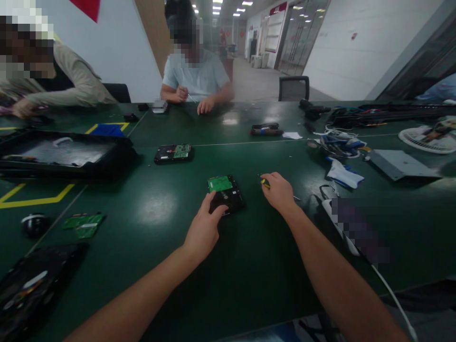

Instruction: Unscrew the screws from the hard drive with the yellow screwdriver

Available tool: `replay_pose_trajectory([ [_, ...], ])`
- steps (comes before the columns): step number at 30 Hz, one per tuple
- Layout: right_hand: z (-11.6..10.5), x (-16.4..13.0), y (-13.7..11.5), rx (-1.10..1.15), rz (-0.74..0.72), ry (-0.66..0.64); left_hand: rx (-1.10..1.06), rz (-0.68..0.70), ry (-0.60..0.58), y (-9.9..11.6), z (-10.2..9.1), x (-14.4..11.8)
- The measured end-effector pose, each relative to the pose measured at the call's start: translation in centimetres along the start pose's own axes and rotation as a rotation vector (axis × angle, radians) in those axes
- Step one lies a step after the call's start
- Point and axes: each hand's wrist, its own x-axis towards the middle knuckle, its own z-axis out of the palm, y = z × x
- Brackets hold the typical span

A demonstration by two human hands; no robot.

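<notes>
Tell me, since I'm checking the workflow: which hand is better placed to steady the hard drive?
Left. The left hand already rests on the hard drive, while the right hand grips a screwdriver beside it.

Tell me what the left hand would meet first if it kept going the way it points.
The left hand already touches the black hard drive with the green circuit board; beyond lies another similar black drive, though depth is unclear.
</notes>
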Motion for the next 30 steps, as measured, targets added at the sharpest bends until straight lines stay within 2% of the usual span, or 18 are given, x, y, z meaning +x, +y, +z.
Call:
replay_pose_trajectory([
  [6,0.3,0.2,0.0,-0.031,-0.031,-0.066,-0.056,0.101,-0.052,-0.4,-0.5,0.6],
  [14,0.5,0.1,0.1,-0.059,-0.022,-0.035,-0.121,0.231,-0.094,0.1,-0.5,0.3],
  [18,0.6,0.1,0.5,-0.072,-0.003,-0.014,-0.108,0.239,-0.127,0.5,-0.8,0.2],
  [25,0.7,0.2,0.8,-0.075,0.001,-0.021,-0.102,0.241,-0.100,1.2,-1.0,0.2],
  [30,0.6,0.2,0.7,-0.070,0.026,-0.026,-0.153,0.130,-0.012,0.8,-0.7,1.1],
])
